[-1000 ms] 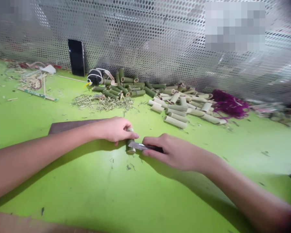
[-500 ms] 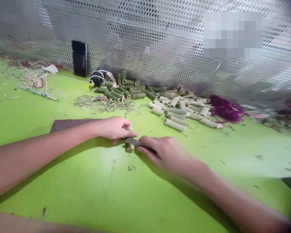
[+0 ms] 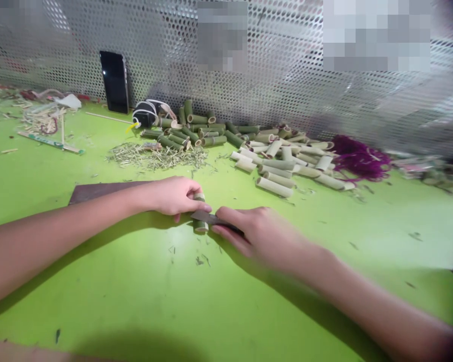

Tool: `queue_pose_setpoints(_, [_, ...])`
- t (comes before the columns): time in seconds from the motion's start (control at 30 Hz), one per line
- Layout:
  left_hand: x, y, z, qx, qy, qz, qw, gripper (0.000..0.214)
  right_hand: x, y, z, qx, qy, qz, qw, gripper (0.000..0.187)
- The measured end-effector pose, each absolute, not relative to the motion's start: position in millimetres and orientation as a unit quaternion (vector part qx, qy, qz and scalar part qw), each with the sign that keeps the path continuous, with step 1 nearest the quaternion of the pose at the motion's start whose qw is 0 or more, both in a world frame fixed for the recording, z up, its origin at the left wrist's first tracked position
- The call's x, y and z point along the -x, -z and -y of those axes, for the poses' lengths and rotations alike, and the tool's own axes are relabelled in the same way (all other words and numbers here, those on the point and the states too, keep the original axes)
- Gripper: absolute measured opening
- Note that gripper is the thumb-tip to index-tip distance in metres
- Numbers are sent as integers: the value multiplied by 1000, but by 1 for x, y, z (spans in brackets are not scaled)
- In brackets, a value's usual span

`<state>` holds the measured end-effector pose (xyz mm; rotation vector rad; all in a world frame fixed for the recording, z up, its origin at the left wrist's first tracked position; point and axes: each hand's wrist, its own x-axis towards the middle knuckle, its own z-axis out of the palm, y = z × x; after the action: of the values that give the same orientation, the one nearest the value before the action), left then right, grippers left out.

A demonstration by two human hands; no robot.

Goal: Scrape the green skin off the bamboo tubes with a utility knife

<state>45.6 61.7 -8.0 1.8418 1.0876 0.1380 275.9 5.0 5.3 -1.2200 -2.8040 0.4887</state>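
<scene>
We grip a short bamboo tube (image 3: 200, 226) upright in our left hand (image 3: 173, 196), our right hand (image 3: 254, 234) closed on a knife (image 3: 207, 217) against it; pale shaved tubes (image 3: 283, 171) lie heaped at 1 o'clock, green unshaved tubes (image 3: 196, 131) at 12 o'clock.

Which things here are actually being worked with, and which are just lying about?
Being worked with: left hand holding a bamboo tube; right hand holding a knife.

Lying about: pile of bamboo tubes, shavings, purple strands, phone.
</scene>
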Motion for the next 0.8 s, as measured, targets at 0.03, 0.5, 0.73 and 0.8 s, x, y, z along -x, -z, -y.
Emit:
queue_pose_setpoints(0.03, [-46,8,-62,-755,-56,-445,478,45,-276,-6,-6,395,-174,902,18,26])
queue_pose_setpoints(0.5, [-42,7,-63,-754,-52,-436,488,41,-300,-16,-15,379,-283,881,-24,40])
queue_pose_setpoints(0.73, [-43,6,-62,-761,-52,-443,471,43,-279,-5,-4,403,-108,909,7,32])
queue_pose_setpoints(0.8, [-45,6,-61,-759,-47,-454,465,44,-276,-5,-2,400,-88,912,20,30])
